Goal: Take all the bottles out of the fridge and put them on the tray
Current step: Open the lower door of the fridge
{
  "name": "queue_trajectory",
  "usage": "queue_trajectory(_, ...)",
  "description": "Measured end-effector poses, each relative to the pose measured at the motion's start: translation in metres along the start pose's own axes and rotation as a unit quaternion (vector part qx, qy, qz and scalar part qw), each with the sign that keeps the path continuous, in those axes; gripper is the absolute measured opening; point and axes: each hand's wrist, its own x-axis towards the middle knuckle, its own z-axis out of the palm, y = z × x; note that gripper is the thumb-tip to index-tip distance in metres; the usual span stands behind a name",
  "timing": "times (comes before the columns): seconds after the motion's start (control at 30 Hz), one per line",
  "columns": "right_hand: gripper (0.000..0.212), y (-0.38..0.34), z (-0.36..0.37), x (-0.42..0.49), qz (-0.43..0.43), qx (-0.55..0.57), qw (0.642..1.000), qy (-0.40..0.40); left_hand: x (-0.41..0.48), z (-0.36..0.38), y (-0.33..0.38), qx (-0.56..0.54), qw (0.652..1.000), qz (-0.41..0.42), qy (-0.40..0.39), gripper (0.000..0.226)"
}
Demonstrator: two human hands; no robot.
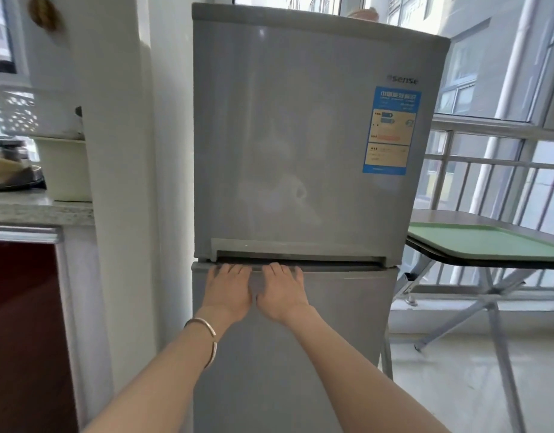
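A silver two-door fridge [300, 135] stands straight ahead with both doors closed, so no bottles are visible. My left hand [229, 290] and my right hand [282, 290] lie side by side on the lower fridge door [332, 323]. Their fingertips are hooked over its top edge, inside the handle slot under the upper door, and are hidden there. A pale green tray [488, 242] lies on a folding table [456, 218] just right of the fridge and holds nothing.
A granite counter [35, 207] with a cream container and dishes stands to the left, above a dark red cabinet. A white pillar [119, 182] sits between counter and fridge. Windows and a railing [488, 170] run behind the table.
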Motion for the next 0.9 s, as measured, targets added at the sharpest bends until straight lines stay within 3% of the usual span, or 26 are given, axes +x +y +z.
queue_trajectory(0.07,0.037,-0.001,-0.008,-0.004,0.015,-0.003,0.998,0.056,0.001,-0.014,-0.004,-0.016,0.999,0.025,0.016,0.034)
queue_trajectory(0.2,0.040,0.004,-0.031,-0.018,0.065,-0.008,0.991,0.114,0.005,-0.033,-0.003,-0.136,0.990,0.034,0.010,0.028)
queue_trajectory(0.27,0.032,0.013,-0.043,-0.028,0.127,0.032,0.987,0.089,0.007,-0.035,0.009,-0.172,0.982,0.060,-0.042,0.034)
queue_trajectory(0.37,0.025,0.028,-0.062,-0.044,0.179,0.004,0.983,0.040,0.011,-0.035,0.036,-0.181,0.971,0.102,-0.116,0.045)
queue_trajectory(0.47,0.049,0.049,-0.071,-0.063,0.240,-0.051,0.969,-0.011,0.014,-0.027,0.071,-0.187,0.959,0.140,-0.158,0.049)
queue_trajectory(0.53,0.066,0.066,-0.073,-0.078,0.284,-0.086,0.953,-0.051,0.013,-0.022,0.100,-0.180,0.955,0.167,-0.168,0.050)
queue_trajectory(0.67,0.078,0.107,-0.073,-0.105,0.355,-0.060,0.922,-0.145,0.005,-0.017,0.166,-0.172,0.944,0.215,-0.183,0.052)
queue_trajectory(0.73,0.081,0.128,-0.077,-0.121,0.359,-0.044,0.915,-0.177,-0.001,-0.018,0.194,-0.178,0.938,0.238,-0.178,0.051)
queue_trajectory(0.83,0.068,0.158,-0.086,-0.151,0.360,-0.013,0.917,-0.168,-0.019,-0.020,0.239,-0.178,0.926,0.290,-0.160,0.049)
queue_trajectory(0.9,0.081,0.172,-0.093,-0.172,0.348,-0.044,0.917,-0.188,-0.029,-0.018,0.262,-0.185,0.919,0.308,-0.163,0.048)
